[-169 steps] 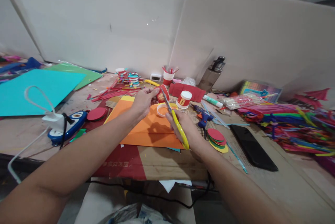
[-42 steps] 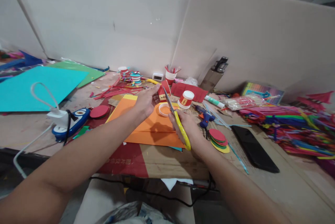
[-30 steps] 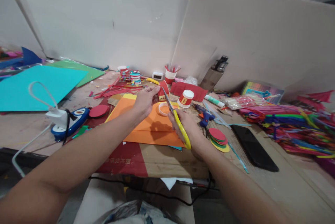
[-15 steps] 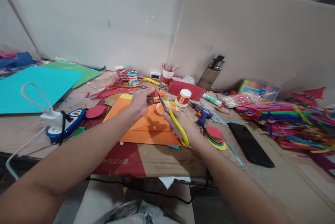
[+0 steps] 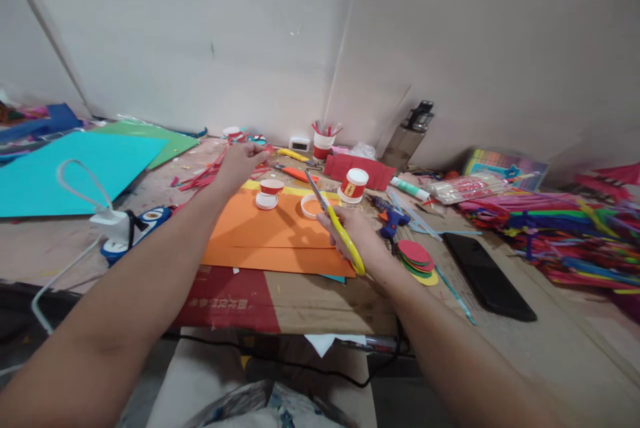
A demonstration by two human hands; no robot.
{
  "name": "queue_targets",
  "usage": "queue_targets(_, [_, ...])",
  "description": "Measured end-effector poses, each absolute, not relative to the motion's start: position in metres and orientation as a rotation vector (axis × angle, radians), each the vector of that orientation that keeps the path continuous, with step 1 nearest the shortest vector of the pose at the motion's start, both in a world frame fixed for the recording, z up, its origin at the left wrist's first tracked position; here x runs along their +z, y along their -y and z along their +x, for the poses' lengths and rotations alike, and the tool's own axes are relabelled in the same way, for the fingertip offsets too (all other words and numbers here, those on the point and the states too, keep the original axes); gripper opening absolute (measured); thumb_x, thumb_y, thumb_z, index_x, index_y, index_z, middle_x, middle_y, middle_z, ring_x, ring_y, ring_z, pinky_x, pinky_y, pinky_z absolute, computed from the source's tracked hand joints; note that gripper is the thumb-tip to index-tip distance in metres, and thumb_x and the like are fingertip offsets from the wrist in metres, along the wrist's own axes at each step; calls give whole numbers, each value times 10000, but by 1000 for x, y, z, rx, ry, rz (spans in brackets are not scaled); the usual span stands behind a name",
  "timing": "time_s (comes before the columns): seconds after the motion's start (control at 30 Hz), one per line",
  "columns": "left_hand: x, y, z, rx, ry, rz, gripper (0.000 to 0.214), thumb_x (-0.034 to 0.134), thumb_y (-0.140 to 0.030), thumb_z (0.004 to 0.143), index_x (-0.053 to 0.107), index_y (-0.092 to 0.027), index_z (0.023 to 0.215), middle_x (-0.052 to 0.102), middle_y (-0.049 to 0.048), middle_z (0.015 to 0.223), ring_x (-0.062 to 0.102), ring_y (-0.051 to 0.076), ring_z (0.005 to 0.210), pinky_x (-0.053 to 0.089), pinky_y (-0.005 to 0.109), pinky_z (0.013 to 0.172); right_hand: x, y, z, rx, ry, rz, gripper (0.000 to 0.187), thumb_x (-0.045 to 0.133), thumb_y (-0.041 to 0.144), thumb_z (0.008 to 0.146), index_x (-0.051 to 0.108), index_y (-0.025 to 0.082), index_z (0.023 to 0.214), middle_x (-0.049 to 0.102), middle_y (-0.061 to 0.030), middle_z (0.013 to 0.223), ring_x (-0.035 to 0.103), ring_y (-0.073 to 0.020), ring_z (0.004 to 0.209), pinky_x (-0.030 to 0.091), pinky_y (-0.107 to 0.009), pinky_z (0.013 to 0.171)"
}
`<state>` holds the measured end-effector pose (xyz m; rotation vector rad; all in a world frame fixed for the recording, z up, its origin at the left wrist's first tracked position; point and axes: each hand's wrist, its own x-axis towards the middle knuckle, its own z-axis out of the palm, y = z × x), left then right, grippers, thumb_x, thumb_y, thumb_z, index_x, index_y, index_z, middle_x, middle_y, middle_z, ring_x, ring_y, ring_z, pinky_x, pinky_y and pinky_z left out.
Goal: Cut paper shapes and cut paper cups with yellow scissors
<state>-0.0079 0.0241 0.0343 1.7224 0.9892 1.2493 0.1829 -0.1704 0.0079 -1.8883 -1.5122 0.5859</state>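
Note:
My right hand (image 5: 353, 231) grips yellow-handled scissors (image 5: 345, 236); their blades point up and away and look closed. Next to the blades, a white ring (image 5: 311, 207) lies on orange paper (image 5: 280, 235). My left hand (image 5: 245, 161) is stretched out over the far left of the work area, fingers pinched. At its fingertips shows a red piece of cut paper cup (image 5: 269, 150), small and partly hidden. Below that hand, a short red-and-white cup piece (image 5: 271, 188) and a white disc-like cup part (image 5: 267, 201) sit on the orange paper. A red-and-white paper cup (image 5: 354, 185) stands upside down beyond the scissors.
Red strips (image 5: 203, 178) lie left. An orange cutter (image 5: 296, 173), yellow cutter (image 5: 293, 155), and cup of sticks (image 5: 323, 145) are behind. On the right are a blue glue gun (image 5: 393, 221), paper circles (image 5: 416, 255), phone (image 5: 487, 275), bottle (image 5: 407, 138) and pipe cleaners (image 5: 560, 228).
My left hand has moved away and to the left with the red piece, uncovering the cup parts and the orange cutter. My right hand stays nearly in place with the scissors.

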Motion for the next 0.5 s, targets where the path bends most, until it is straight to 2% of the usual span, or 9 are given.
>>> queue_targets(0.1, [21,-37,-10,1050,-1061,2085,128,650,-234,742,682,-185,628,662,29,645,544,152,647,369,257,677,12,171,181,456,1581,-1929,399,527,576,840,653,197,854,586,-9,559,480,-104,428,286,-204,408])
queue_targets(0.23, [6,-41,-7,715,-1048,2464,111,638,-306,748,711,-224,758,702,43,790,595,217,833,342,284,778,17,172,177,345,1690,-1986,383,548,546,840,683,189,870,636,-38,640,536,-131,523,313,-221,480])
queue_targets(0.33, [3,-40,-8,480,-1077,2633,140,681,-355,691,678,-217,718,661,57,736,569,251,836,311,294,754,16,171,177,227,1752,-2068,364,548,521,847,687,190,907,669,-59,703,567,-157,594,315,-234,522])
queue_targets(0.4, [4,-39,-9,453,-1090,2663,133,662,-319,697,613,-210,639,611,41,664,543,232,774,292,290,725,16,170,180,157,1755,-2108,344,534,491,861,686,190,931,686,-76,743,585,-175,634,316,-244,541])
queue_targets(0.5, [9,-40,-13,632,-1108,2558,180,635,-262,711,521,-199,586,548,12,611,513,201,721,285,287,721,15,167,189,73,1705,-2103,293,547,412,865,678,178,985,707,-105,834,616,-199,715,339,-252,578])
